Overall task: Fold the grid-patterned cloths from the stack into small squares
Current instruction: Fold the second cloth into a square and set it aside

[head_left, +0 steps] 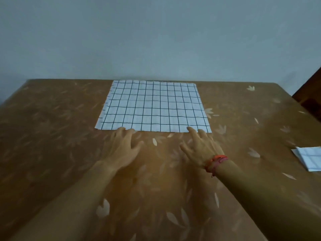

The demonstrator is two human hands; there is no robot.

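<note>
The grid-patterned cloth [152, 106] lies flat just beyond the fingertips of the left hand [121, 146] and right hand [201, 148]. Both hands are spread, holding nothing, tips touching its near edge. It looks thin, light and limp (likely to slide). Pinch the near corners, outboard of the fingers. The brown leaf-print table [52, 136] meets a plain wall [156, 32].

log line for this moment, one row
phase: reaching for near edge | cloth: flat, unfolded | left hand: open, fingertips at edge | right hand: open, fingertips at edge | folded cloths: far right
</note>
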